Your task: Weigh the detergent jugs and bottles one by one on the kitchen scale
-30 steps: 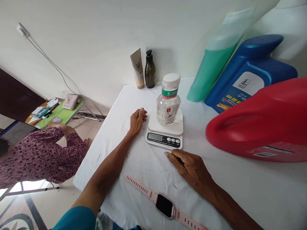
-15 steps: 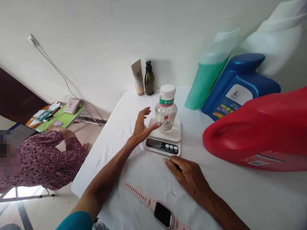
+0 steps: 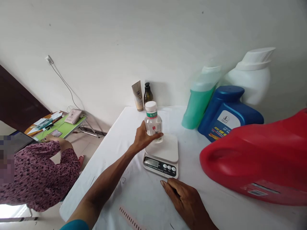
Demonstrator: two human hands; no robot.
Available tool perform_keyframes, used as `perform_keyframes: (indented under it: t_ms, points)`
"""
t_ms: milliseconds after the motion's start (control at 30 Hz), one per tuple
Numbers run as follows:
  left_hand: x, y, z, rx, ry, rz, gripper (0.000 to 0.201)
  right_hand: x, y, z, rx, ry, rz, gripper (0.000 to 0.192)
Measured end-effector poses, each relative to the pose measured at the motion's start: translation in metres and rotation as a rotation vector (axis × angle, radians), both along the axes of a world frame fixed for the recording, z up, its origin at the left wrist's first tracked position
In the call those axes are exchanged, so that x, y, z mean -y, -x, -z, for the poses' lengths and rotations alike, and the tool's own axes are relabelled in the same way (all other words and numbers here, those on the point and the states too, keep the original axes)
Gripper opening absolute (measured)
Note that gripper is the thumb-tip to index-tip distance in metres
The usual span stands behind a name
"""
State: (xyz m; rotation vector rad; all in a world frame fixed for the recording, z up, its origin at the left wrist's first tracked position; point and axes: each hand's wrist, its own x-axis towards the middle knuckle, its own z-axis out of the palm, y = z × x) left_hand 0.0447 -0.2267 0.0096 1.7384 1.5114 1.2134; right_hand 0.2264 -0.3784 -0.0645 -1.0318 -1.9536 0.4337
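Note:
My left hand (image 3: 143, 138) grips a small clear bottle (image 3: 152, 121) with a white cap and green label, holding it just above the back left corner of a white digital scale (image 3: 163, 154). The scale's platform is bare. My right hand (image 3: 185, 198) rests flat on the white tablecloth (image 3: 124, 182) in front of the scale, fingers together, holding nothing. A pink watch strap (image 3: 129, 218) lies at the bottom edge, only partly in view.
A large red jug (image 3: 256, 159) lies on its side at the right. Behind it stand a blue jug (image 3: 226, 116), a green bottle (image 3: 198, 102) and a white jug (image 3: 251, 76). A beige tube (image 3: 137, 95) and dark pump bottle (image 3: 148, 93) stand by the wall. A person in a patterned sleeve (image 3: 35, 172) sits at left.
My left hand moved from the cloth to the bottle, closed on it and lifted it off the scale. The view tilted upward. My right hand stayed put.

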Motion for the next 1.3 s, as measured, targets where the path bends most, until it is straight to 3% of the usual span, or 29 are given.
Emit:
perform_keyframes:
  t_ms: [167, 333, 567, 733, 933, 1000, 1100, 1167, 1200, 1300]
  points:
    - [-0.069, 0.027, 0.000, 0.029, -0.073, -0.212, 0.057, -0.001, 0.000, 0.000, -0.017, -0.030, 0.013, 0.041]
    - [-0.133, 0.044, 0.004, -0.010, -0.036, -0.391, 0.054, -0.003, -0.001, 0.005, 0.006, -0.066, 0.002, 0.039]
    - [-0.173, 0.040, 0.020, -0.069, 0.013, -0.453, 0.056, -0.001, -0.001, 0.012, -0.022, -0.034, -0.008, 0.037]
    - [-0.179, 0.031, 0.024, -0.113, 0.005, -0.475, 0.058, 0.000, -0.001, 0.008, -0.013, -0.021, -0.003, 0.037]
    - [-0.165, 0.023, 0.009, -0.129, 0.048, -0.461, 0.071, 0.000, 0.000, -0.001, 0.009, -0.015, 0.018, 0.039]
    - [-0.152, 0.016, 0.000, -0.116, -0.005, -0.518, 0.082, 0.000, 0.000, -0.001, 0.005, -0.012, 0.027, 0.039]
    - [-0.124, -0.008, -0.016, -0.089, -0.227, -0.532, 0.089, 0.000, 0.001, -0.001, -0.004, -0.022, 0.040, 0.040]
    - [-0.107, -0.032, -0.026, -0.055, -0.358, -0.363, 0.084, 0.000, 0.002, 0.000, -0.001, -0.019, 0.043, 0.040]
    - [-0.100, -0.046, -0.031, -0.034, -0.367, -0.218, 0.080, 0.000, 0.002, 0.001, 0.002, -0.019, 0.045, 0.040]
    - [-0.095, -0.090, -0.041, 0.027, -0.243, 0.136, 0.086, 0.000, 0.002, 0.001, 0.011, -0.030, 0.045, 0.040]
